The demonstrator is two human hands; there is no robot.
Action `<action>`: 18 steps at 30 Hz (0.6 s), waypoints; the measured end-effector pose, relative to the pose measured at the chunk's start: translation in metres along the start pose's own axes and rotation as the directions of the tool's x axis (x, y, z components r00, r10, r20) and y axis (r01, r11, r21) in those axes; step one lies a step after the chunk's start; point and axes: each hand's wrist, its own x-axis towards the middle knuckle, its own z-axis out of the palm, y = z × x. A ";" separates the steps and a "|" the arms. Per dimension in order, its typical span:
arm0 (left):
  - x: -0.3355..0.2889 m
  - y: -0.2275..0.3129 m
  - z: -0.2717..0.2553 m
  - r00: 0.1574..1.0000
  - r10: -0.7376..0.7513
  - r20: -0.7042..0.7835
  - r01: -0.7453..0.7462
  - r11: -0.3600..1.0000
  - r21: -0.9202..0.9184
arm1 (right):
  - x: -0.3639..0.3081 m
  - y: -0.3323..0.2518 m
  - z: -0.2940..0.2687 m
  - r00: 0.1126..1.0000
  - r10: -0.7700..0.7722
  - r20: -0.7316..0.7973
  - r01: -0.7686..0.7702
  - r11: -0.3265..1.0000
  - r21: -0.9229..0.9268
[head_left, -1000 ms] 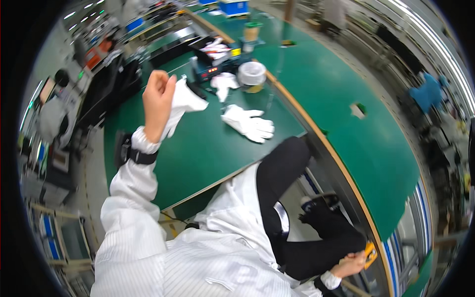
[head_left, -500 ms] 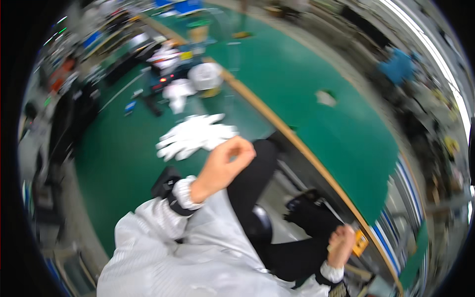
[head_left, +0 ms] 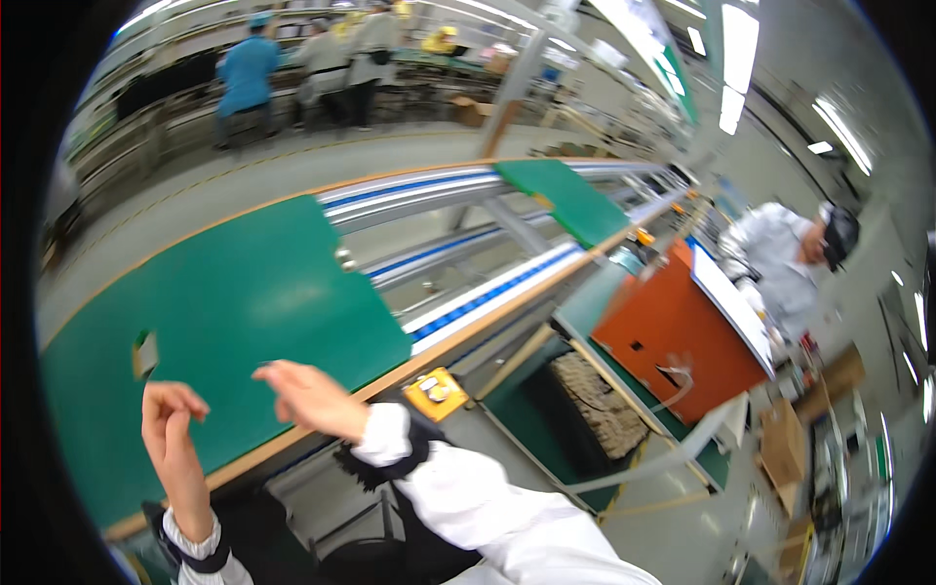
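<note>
My left hand (head_left: 175,444) is raised over the near edge of a green-topped bench (head_left: 253,283). Its fingers bend loosely to the right and I see nothing in them. To its right, my right hand (head_left: 314,402) hovers above the same edge, fingers stretched toward the left hand and thumb a little apart. It holds nothing visible either. The hands do not touch each other. Both wrists are in white sleeves with dark bands.
A roller track with blue strips (head_left: 507,292) runs off beyond the bench top. A yellow box (head_left: 437,394) is fixed under the bench edge. On the right stands an orange panel (head_left: 673,331), with a person in white (head_left: 775,253) behind it. Several people work at the far benches.
The view has swung right and up, so the white gloves and dark trousers at the bench have left it. My hands have come closer together, and my right hand has straightened its fingers.
</note>
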 end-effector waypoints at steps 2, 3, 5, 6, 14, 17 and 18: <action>0.005 -0.036 -0.007 0.998 -0.067 0.013 0.067 0.997 0.026 | 0.029 0.018 0.007 0.999 0.004 -0.052 -0.002 1.000 0.026; 0.007 -0.057 -0.010 0.996 -0.091 0.005 0.091 0.995 0.036 | 0.037 0.026 0.007 0.998 -0.004 -0.066 0.005 1.000 0.017; 0.005 -0.107 -0.036 0.986 -0.163 -0.029 0.165 0.980 0.111 | 0.056 0.056 0.012 0.996 -0.007 -0.092 0.010 0.999 0.032; 0.001 -0.126 -0.054 0.973 -0.221 -0.066 0.227 0.968 0.107 | 0.068 0.076 0.021 0.995 -0.004 -0.100 0.010 0.998 0.060; -0.015 -0.108 -0.038 0.818 -0.575 0.017 0.576 0.817 -0.025 | 0.069 0.099 0.000 0.990 0.044 -0.131 -0.023 0.986 0.162; -0.051 -0.084 -0.003 0.490 -0.811 0.318 0.871 0.468 -0.149 | 0.065 0.094 -0.028 0.947 0.098 -0.306 0.040 0.908 0.416; -0.050 -0.075 0.017 0.477 -0.811 0.340 0.878 0.455 -0.145 | 0.062 0.102 -0.039 0.926 0.106 -0.363 0.086 0.876 0.474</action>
